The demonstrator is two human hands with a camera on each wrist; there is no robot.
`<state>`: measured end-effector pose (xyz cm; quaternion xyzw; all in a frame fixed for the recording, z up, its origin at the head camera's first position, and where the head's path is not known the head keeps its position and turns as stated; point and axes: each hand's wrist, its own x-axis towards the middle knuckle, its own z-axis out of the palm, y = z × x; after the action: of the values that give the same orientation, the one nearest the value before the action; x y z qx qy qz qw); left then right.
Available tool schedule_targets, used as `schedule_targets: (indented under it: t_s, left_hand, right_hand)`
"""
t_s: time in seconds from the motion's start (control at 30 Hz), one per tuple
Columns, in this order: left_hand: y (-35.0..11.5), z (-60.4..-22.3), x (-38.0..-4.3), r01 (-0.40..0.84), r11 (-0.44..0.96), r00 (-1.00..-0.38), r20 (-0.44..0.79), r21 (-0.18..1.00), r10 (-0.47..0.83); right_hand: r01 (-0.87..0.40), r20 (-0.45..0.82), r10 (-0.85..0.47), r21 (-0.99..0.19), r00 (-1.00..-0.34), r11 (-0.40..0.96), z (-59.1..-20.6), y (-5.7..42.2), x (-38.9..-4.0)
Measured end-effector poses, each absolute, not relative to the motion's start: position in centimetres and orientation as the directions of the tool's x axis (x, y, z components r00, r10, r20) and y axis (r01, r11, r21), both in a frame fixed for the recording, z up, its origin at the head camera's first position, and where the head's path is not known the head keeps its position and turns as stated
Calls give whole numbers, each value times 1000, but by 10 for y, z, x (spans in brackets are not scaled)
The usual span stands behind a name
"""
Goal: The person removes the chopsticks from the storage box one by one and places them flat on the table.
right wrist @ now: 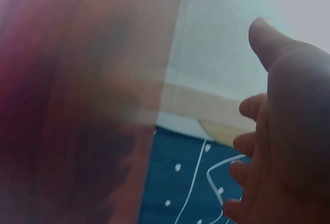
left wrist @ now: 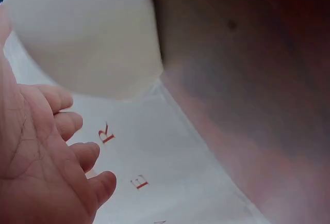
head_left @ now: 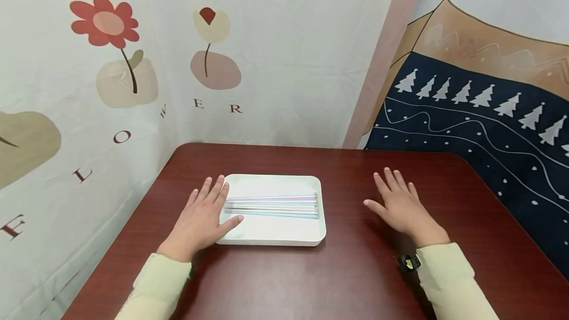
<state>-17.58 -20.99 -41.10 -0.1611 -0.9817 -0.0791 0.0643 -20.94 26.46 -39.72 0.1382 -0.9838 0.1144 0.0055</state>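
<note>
A shallow white tray (head_left: 275, 233) sits on the dark red-brown table, with several thin pastel sticks (head_left: 275, 206) lying side by side across it. My left hand (head_left: 200, 221) is at the tray's left side, fingers straight, its thumb overlapping the tray in the head view. In the left wrist view the palm (left wrist: 36, 157) faces the pale underside of the tray (left wrist: 103, 43), with nothing held. My right hand (head_left: 402, 206) is spread over the table, well to the right of the tray. The right wrist view shows its fingers (right wrist: 245, 144) extended and holding nothing.
The table (head_left: 346, 280) has rounded far corners and meets a white printed curtain (head_left: 284, 88) at the back and left. A dark blue cloth with white trees (head_left: 471, 112) hangs at the right. A black wristband (head_left: 409, 262) is on the right wrist.
</note>
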Motion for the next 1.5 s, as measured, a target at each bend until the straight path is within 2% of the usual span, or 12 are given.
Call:
schedule_targets:
  t_s: [0.47, 0.73, 0.9, 1.13, 1.5]
  left_hand:
    - [-204, -418, -171, 304, 938, -951, 109, 166, 289]
    - [-200, -418, -176, 302, 938, -953, 84, 169, 292]
    - [-201, -419, -174, 285, 942, -958, 43, 176, 282]
    - [-202, -419, -170, 268, 941, -962, -2, 205, 274]
    - [-201, -419, -171, 241, 947, -969, 2, 212, 246]
  right_hand:
    - [-435, 50, -443, -311, -895, 845, -372, 192, -246]
    - [-458, 57, -486, -444, -872, 770, -366, 152, -268]
    - [-476, 76, -522, -538, -850, 696, -372, 126, -283]
    - [-495, 56, -588, -607, -807, 622, -388, 89, -292]
    - [-433, -8, -614, -702, -790, 566, -417, 55, -302]
